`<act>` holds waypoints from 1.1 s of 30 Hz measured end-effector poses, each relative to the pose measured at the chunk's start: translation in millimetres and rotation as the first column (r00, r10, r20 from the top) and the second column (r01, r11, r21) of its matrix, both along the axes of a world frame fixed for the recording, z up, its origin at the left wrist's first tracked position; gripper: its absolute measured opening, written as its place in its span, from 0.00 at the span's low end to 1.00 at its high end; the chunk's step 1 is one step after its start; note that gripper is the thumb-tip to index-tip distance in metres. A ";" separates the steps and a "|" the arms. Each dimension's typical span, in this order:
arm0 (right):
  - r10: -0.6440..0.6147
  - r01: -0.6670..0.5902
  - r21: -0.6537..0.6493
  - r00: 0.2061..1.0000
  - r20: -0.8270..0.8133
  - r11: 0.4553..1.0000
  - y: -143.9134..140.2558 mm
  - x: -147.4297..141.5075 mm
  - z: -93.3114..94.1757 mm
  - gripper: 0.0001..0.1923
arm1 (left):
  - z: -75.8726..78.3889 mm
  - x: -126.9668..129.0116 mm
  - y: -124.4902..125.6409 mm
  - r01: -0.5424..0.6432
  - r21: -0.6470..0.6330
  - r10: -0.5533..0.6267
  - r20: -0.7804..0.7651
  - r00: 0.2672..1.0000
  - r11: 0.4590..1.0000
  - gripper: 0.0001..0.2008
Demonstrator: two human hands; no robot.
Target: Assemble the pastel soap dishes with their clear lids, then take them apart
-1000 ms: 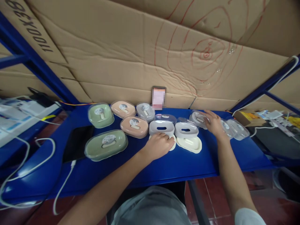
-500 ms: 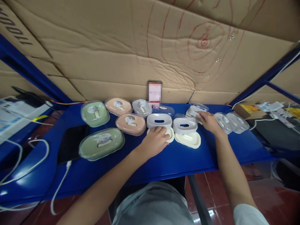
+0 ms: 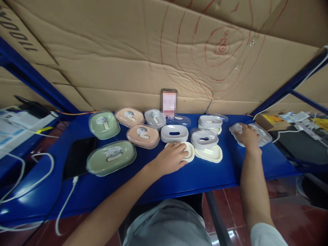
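Left hand [image 3: 172,158]: palm down, fingers loosely spread, resting on a cream tray [image 3: 189,152] on the blue table [image 3: 194,177]. Just beyond its fingertips, a grey box [image 3: 174,133]; to its left, a pink box [image 3: 142,136] and a large green box [image 3: 111,157].

Right hand [image 3: 247,136]: palm down, fingers curled over a clear-lidded box [image 3: 261,134] on the table, covering most of it. To its left, a second grey box [image 3: 204,138] sitting on another cream tray [image 3: 208,154]. Phone [image 3: 169,102] propped against the cardboard beyond both hands.
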State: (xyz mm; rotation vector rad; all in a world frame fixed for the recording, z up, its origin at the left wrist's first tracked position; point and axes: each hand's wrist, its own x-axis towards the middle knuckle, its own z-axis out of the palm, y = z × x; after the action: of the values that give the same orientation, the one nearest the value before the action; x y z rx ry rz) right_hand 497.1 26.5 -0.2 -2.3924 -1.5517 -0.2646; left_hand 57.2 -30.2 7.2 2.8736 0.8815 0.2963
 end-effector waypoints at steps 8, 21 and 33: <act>0.323 -0.323 0.010 0.946 -0.026 0.946 8.7 -17.1 1.1 0.27 | -0.4 -0.3 0.7 0.004 0.017 -0.004 -0.004 1.000 1.000 0.10; 0.277 -0.264 -0.161 0.959 0.066 0.951 2.4 -40.0 3.0 0.23 | -2.2 0.6 0.9 0.001 0.019 -0.001 -0.017 1.000 1.000 0.10; 0.310 -0.309 0.054 0.951 -0.004 0.950 -4.3 -31.8 28.3 0.29 | -2.8 -0.3 0.3 -0.005 0.019 0.005 -0.004 1.000 1.000 0.10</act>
State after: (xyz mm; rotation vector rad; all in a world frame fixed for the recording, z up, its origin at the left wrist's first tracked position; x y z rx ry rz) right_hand 465.3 22.2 28.1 -2.0666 -1.8580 -0.2194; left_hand 56.9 -29.9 4.4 2.8902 0.8920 0.3012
